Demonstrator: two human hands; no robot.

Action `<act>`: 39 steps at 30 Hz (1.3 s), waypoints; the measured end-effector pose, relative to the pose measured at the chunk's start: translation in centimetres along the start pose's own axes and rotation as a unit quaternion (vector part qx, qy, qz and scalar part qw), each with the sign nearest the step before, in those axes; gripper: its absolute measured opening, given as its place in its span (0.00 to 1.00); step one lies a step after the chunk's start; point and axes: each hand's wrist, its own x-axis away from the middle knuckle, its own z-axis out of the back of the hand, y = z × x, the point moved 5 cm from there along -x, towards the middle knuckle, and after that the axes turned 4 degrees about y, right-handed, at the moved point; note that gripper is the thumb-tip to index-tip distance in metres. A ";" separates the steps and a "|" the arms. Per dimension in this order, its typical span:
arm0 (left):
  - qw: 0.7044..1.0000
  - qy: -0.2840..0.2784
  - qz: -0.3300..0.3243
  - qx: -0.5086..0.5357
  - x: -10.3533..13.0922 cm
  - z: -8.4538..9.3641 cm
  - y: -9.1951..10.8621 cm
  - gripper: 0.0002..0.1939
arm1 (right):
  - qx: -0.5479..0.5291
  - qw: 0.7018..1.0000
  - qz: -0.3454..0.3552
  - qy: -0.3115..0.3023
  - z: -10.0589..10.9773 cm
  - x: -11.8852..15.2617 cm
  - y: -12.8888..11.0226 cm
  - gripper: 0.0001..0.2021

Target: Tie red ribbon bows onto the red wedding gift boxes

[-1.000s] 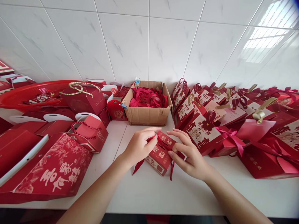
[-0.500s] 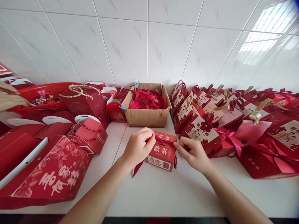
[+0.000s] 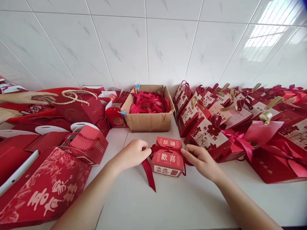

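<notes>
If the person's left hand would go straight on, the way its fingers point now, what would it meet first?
Past the dark red fabric ribbon it pinches, the left hand would probably meet the small red cardboard box with cream lettering; depth makes the exact contact spot uncertain.

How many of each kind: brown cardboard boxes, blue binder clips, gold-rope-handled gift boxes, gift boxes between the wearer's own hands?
Brown cardboard box: 1
Blue binder clips: 2
Gold-rope-handled gift box: 1
Gift box between the hands, red-topped: 1
Total: 5
</notes>
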 end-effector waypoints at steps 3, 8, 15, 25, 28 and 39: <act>0.998 -0.029 -0.003 0.061 -0.6 -0.9 -0.5 0.06 | -0.007 0.999 -0.020 -0.041 0.1 0.1 0.5 0.20; 0.989 -0.049 0.014 0.136 -1.3 -1.6 -1.4 0.08 | 0.046 0.996 -0.014 -0.075 0.6 0.4 0.6 0.16; 0.972 -0.062 0.047 0.219 -2.2 -2.0 -2.4 0.05 | 0.119 0.989 -0.050 -0.068 0.5 0.6 0.8 0.17; 0.954 -0.126 0.026 0.269 -2.3 -0.9 -2.5 0.17 | 0.170 0.981 -0.060 -0.066 0.7 1.2 0.8 0.14; 0.955 -0.130 0.019 0.266 -2.4 -1.1 -2.6 0.19 | 0.171 0.981 -0.054 -0.069 0.6 1.1 0.9 0.14; 0.919 -0.165 0.048 0.355 -1.8 -3.1 -2.3 0.17 | -0.036 0.991 -0.100 -0.076 -0.7 0.6 1.7 0.11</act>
